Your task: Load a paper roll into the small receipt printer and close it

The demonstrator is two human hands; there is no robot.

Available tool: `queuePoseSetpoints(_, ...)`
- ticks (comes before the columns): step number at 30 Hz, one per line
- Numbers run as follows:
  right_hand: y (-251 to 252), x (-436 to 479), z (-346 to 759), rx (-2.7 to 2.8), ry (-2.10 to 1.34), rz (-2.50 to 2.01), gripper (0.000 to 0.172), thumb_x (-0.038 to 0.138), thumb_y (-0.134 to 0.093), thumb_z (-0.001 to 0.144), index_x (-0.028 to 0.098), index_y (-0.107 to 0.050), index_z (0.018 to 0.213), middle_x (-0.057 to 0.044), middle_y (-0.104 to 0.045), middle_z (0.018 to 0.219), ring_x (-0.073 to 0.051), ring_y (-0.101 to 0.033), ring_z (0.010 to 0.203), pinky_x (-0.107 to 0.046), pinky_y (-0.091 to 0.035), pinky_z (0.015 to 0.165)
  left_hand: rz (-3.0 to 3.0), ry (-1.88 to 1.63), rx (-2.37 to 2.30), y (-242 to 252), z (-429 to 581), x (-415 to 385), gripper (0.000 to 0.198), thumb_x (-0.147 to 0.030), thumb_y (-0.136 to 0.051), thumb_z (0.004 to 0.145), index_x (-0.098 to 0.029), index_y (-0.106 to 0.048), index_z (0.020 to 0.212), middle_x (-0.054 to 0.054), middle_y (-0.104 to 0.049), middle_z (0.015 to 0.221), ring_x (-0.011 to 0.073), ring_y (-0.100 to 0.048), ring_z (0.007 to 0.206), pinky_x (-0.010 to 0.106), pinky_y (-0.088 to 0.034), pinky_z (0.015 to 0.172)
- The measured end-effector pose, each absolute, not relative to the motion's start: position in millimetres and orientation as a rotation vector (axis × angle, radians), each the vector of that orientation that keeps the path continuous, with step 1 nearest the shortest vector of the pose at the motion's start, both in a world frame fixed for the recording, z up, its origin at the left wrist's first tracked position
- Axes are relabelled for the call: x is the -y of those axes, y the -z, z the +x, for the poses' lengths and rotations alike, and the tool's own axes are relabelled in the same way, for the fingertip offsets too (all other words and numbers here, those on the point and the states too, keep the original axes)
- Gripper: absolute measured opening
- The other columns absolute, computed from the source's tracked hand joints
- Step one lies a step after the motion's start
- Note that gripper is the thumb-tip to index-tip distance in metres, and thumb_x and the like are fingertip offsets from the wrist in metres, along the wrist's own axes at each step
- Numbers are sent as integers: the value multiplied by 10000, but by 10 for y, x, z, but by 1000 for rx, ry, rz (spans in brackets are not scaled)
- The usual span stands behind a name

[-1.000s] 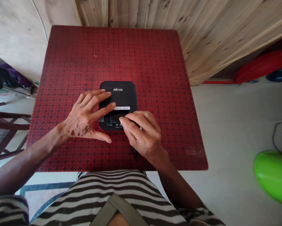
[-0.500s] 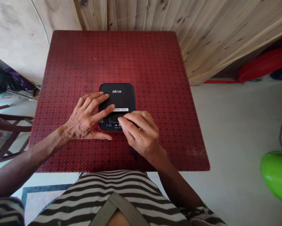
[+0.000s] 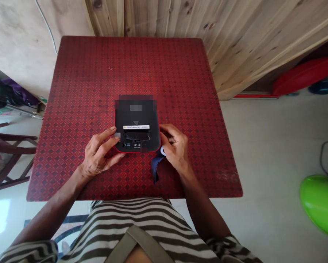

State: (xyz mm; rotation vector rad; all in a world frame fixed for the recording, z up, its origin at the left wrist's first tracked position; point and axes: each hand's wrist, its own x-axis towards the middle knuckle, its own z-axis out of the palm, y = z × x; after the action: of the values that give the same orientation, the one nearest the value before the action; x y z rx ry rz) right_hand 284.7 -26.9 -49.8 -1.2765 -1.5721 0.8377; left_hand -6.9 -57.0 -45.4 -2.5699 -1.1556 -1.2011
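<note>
A flat black device with rounded corners and a red rim, perhaps a small printer, lies on the red patterned table. A white label strip crosses it, and below that sits a glossy black strip over a recess. My left hand grips the left edge, fingertips on the side and thumb at the front corner. On the right side, my right hand has curled fingers against the edge. Beside its thumb shows a white ring with a dark blue strip trailing from it; part of this is hidden.
The red-covered table stands against a wooden panel wall. A dark wooden chair is at the left. On the floor at the right lies a green rounded object, with a red one farther back.
My left hand has slid off the device's top to its left edge. My right hand has moved right, from the black strip to the device's side. The white ring is now visible.
</note>
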Motion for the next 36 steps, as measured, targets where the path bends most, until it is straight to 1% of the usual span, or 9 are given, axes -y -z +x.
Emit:
queuePoseSetpoints(3, 513, 219, 2901, 1477, -1053, -1263, 196, 379, -702, 965, 272, -838, 1058, -28, -844, 1051, -210, -781, 931, -347, -603, 804, -2561, 1215, 1147, 472, -57, 556, 678, -367, -824, 921, -177, -533, 1503, 192, -668, 1451, 287, -719, 1275, 390, -662, 994)
queuePoseSetpoints(6, 488, 205, 2935, 1435, -1128, -1276, 200, 411, -731, 941, 276, -850, 1027, -26, -843, 1042, -207, -776, 926, -325, -581, 771, -2549, 1212, 1148, 487, -55, 546, 669, -395, -806, 935, -177, -535, 1506, 189, -665, 1452, 287, -713, 1287, 394, -661, 1012)
queuePoseSetpoints(9, 474, 209, 2929, 1433, -1128, -1267, 209, 415, -731, 939, 268, -850, 1029, -35, -839, 1068, -212, -776, 972, -323, -584, 801, -2533, 1194, 1158, 498, -59, 539, 689, -415, -813, 926, -181, -534, 1511, 184, -667, 1451, 289, -714, 1285, 394, -663, 1014)
queuePoseSetpoints(12, 470, 219, 2918, 1439, -1125, -1265, 224, 415, -716, 946, 256, -849, 1033, -47, -841, 1083, -211, -781, 960, -313, -589, 757, -2511, 1188, 1150, 484, -54, 534, 715, -432, -842, 898, -198, -540, 1502, 173, -684, 1431, 285, -731, 1244, 392, -672, 985)
queuePoseSetpoints(14, 469, 223, 2917, 1447, -1111, -1258, 227, 412, -715, 946, 251, -849, 1034, -54, -842, 1086, -210, -785, 951, -305, -586, 721, -2502, 1198, 1149, 456, -45, 530, 697, -430, -854, 886, -195, -563, 1473, 174, -696, 1402, 284, -742, 1211, 394, -675, 969)
queuePoseSetpoints(18, 475, 225, 2919, 1462, -1085, -1241, 209, 391, -720, 942, 254, -850, 1032, -52, -846, 1070, -210, -790, 961, -318, -597, 752, -2516, 1230, 1192, 390, -17, 520, 674, -426, -873, 870, -237, -581, 1447, 149, -687, 1409, 273, -748, 1183, 389, -684, 928)
queuePoseSetpoints(25, 477, 235, 2914, 1450, -1085, -1230, 213, 388, -722, 948, 247, -851, 1042, -60, -839, 1072, -201, -787, 958, -292, -593, 717, -2508, 1305, 1310, 369, 8, 523, 651, -445, -920, 817, -286, -625, 1375, 105, -679, 1381, 261, -732, 1160, 394, -692, 896)
queuePoseSetpoints(32, 461, 239, 2907, 1457, -1077, -1223, 202, 372, -729, 942, 244, -851, 1042, -56, -837, 1052, -185, -783, 921, -275, -586, 691, -2548, 1301, 1354, 369, -15, 522, 551, -466, -899, 838, -265, -643, 1284, 105, -682, 1325, 245, -723, 1142, 396, -673, 910)
queuePoseSetpoints(36, 466, 241, 2908, 1498, -1065, -1215, 200, 369, -721, 959, 242, -841, 1057, -61, -836, 1066, -193, -791, 937, -293, -614, 725, -2532, 1294, 1344, 396, -23, 520, 559, -480, -883, 847, -277, -642, 1309, 107, -702, 1311, 258, -730, 1139, 421, -659, 935)
